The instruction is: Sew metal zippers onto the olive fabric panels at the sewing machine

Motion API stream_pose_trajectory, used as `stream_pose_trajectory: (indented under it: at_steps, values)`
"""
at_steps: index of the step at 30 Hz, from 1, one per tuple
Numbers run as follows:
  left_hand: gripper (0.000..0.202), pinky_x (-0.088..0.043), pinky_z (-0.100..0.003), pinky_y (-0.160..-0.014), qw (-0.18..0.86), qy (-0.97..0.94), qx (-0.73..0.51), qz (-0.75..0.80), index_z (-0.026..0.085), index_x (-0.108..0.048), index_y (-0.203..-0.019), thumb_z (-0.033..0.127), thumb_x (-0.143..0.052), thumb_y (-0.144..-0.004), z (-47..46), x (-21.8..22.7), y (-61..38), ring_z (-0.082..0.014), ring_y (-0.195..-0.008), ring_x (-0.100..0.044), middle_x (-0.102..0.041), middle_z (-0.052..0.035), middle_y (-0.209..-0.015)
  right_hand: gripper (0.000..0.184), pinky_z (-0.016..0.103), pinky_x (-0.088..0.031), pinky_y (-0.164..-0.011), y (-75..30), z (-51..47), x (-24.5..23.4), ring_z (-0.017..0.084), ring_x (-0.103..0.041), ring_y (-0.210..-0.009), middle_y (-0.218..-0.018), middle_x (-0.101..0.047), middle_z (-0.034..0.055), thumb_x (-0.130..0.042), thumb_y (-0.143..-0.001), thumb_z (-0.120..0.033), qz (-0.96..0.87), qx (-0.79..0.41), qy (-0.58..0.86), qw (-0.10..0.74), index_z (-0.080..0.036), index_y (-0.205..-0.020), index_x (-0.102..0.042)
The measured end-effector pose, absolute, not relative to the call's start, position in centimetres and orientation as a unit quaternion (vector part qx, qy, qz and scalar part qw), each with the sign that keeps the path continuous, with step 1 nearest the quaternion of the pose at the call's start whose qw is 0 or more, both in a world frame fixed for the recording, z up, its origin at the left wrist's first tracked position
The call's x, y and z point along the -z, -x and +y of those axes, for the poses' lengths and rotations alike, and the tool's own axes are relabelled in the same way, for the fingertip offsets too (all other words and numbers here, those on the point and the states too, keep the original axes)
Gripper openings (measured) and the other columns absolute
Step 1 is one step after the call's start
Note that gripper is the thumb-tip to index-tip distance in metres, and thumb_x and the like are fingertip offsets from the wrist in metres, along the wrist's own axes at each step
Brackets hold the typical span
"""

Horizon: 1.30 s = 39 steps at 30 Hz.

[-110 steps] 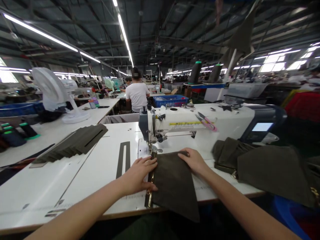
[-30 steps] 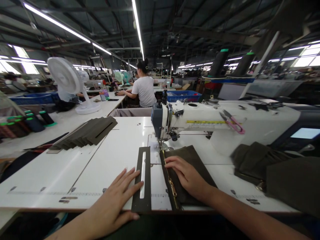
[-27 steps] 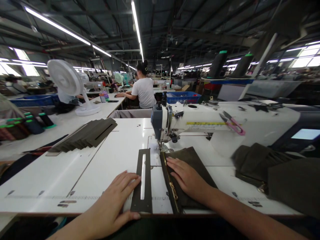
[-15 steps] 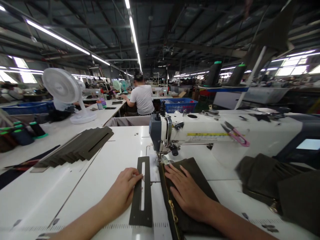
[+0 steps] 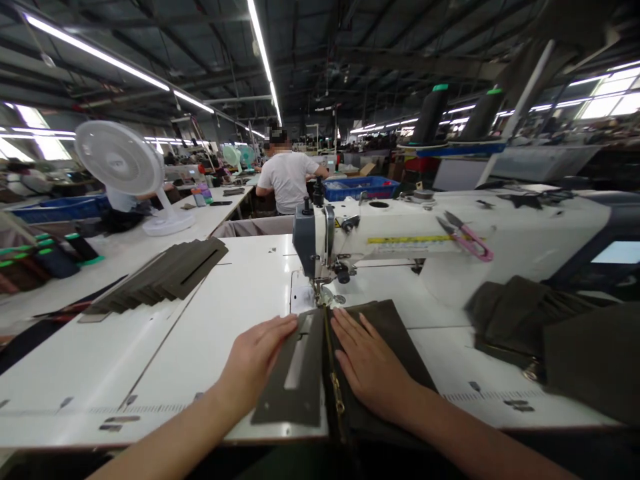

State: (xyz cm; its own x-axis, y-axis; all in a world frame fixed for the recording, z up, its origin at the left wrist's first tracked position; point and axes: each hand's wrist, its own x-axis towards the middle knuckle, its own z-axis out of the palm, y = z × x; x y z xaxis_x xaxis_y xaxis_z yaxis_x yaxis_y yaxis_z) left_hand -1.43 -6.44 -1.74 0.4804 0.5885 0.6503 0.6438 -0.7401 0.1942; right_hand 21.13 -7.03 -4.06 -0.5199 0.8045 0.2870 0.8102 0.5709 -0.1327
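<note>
Steadying the slotted strip (image 5: 311, 373) against the zipper (image 5: 330, 353) before the machine (image 5: 430, 213), the left hand (image 5: 253, 357) has fingers together, grip hidden; the right hand (image 5: 373, 363) lies flat, loosely spread, on the cloth (image 5: 397, 330). Flush edges should serve best.

This is a sewing factory, one big hall under dark roof beams (image 5: 420, 63) and long tube lights (image 5: 97, 52). Close by, an industrial sewing machine (image 5: 410, 225) stands on a white bench (image 5: 215, 313), a zippered piece of dark cloth (image 5: 400, 337) just in front of its needle. Thread cones (image 5: 430, 119) stand behind it, and cut fabric pieces (image 5: 163, 277) lie fanned out to the left. Beyond a blue plastic crate (image 5: 361, 190) and a co-worker in a white shirt (image 5: 286, 183), more workstations crowd the background.
</note>
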Motion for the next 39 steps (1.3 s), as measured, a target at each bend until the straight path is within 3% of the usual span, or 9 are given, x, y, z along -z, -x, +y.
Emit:
stream_pose_trajectory:
  at_steps: [4, 8, 14, 20, 26, 39]
  values:
    - [0.022, -0.047, -0.039, -0.092, 0.103, 0.907, 0.264, -0.310, 0.010, -0.056, -0.102, 0.008, -0.043, -0.084, -6.9, 2.1, -2.1, -0.0227, -0.106, -0.057, -0.060, -0.0147, -0.113, 0.049, 0.045, -0.023, -0.106, -21.1, -7.0, 3.8, 0.023, -0.025, -0.130, -0.138, -0.034, 0.0128, -0.036, -0.084, -0.016, -0.875, 0.008, 0.457, 0.160, -0.008, -0.133, -0.037]
    - [0.019, -0.045, -0.040, -0.095, 0.080, 0.918, 0.166, -0.350, 0.010, -0.057, -0.093, 0.002, -0.049, -0.078, -5.5, 2.0, -3.8, -0.0237, -0.103, -0.058, -0.062, -0.0153, -0.110, 0.050, 0.046, -0.023, -0.105, -21.2, -6.9, 3.9, 0.023, -0.025, -0.130, -0.138, -0.034, 0.0132, -0.036, -0.084, -0.017, -0.877, -0.002, 0.455, 0.155, -0.009, -0.134, -0.035]
    - [0.018, -0.041, -0.040, -0.099, 0.063, 0.923, 0.145, -0.351, 0.010, -0.054, -0.095, 0.003, -0.047, -0.080, -5.0, 1.9, -3.3, -0.0226, -0.112, -0.052, -0.057, -0.0167, -0.118, 0.049, 0.045, -0.022, -0.106, -21.4, -6.8, 4.0, 0.022, -0.025, -0.130, -0.137, -0.037, 0.0114, -0.034, -0.083, -0.014, -0.870, -0.016, 0.453, 0.193, -0.010, -0.132, -0.038]
    - [0.016, -0.044, -0.041, -0.096, 0.095, 0.924, 0.138, -0.343, 0.010, -0.052, -0.093, 0.004, -0.041, -0.082, -4.5, 2.6, -3.5, -0.0239, -0.111, -0.053, -0.058, -0.0186, -0.115, 0.045, 0.043, -0.030, -0.101, -21.0, -6.0, 3.3, 0.021, -0.038, -0.122, -0.132, -0.045, 0.0102, -0.033, -0.087, -0.015, -0.847, -0.046, 0.485, 0.210, -0.013, -0.131, -0.039]
    - [0.025, -0.048, -0.040, -0.090, 0.105, 0.926, 0.156, -0.327, 0.010, -0.050, -0.105, 0.009, -0.033, -0.086, -4.4, 2.5, -3.2, -0.0244, -0.110, -0.053, -0.058, -0.0181, -0.114, 0.045, 0.050, -0.027, -0.096, -20.4, -5.8, 3.4, 0.028, -0.037, -0.120, -0.132, -0.042, 0.0135, -0.035, -0.090, -0.027, -0.850, -0.043, 0.482, 0.207, -0.024, -0.135, -0.033]
    - [0.034, -0.048, -0.039, -0.089, 0.103, 0.930, 0.117, -0.332, 0.012, -0.039, -0.122, 0.015, -0.031, -0.089, -4.0, 3.2, -2.1, -0.0244, -0.112, -0.051, -0.051, -0.0167, -0.124, 0.044, 0.053, -0.024, -0.098, -20.4, -5.8, 3.2, 0.029, -0.035, -0.121, -0.133, -0.040, 0.0150, -0.030, -0.091, -0.028, -0.835, -0.073, 0.491, 0.238, -0.021, -0.135, -0.031]
